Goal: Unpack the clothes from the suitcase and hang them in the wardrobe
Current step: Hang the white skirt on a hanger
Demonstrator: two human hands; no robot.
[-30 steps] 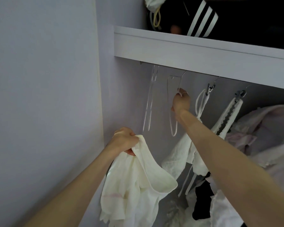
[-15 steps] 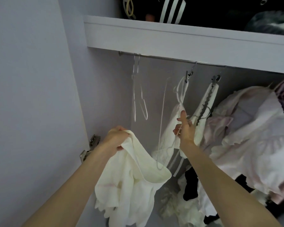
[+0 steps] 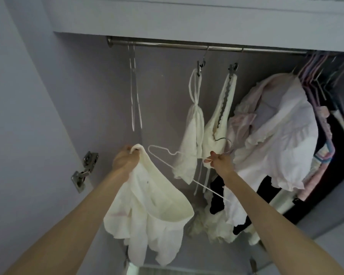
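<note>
Low in the frame, two bare forearms reach up into the wardrobe. The left hand (image 3: 125,160), left of centre, has its fingers curled tight round a bunched edge of a cream-white garment (image 3: 147,219), which hangs open below the fist and down to the bottom centre of the frame. The right hand (image 3: 219,160), just right of centre, pinches the neck of a white wire hanger (image 3: 167,161); the hanger's metal hook rises above the knuckles, and its thin frame lies tilted, one corner pointing towards the left hand, the other arm sloping down past the right wrist. Hanger and garment are near each other but apart.

Just behind the right hand hang two small white tops (image 3: 195,133) on clip hooks. Further right is a pale pink ruffled dress (image 3: 282,139), then a crowd of coloured hangers at the upper right. At the upper left centre an empty hanger (image 3: 134,96) hangs from the metal rail (image 3: 187,44) that runs across the top. A door hinge (image 3: 83,171) sits on the left wall.
</note>
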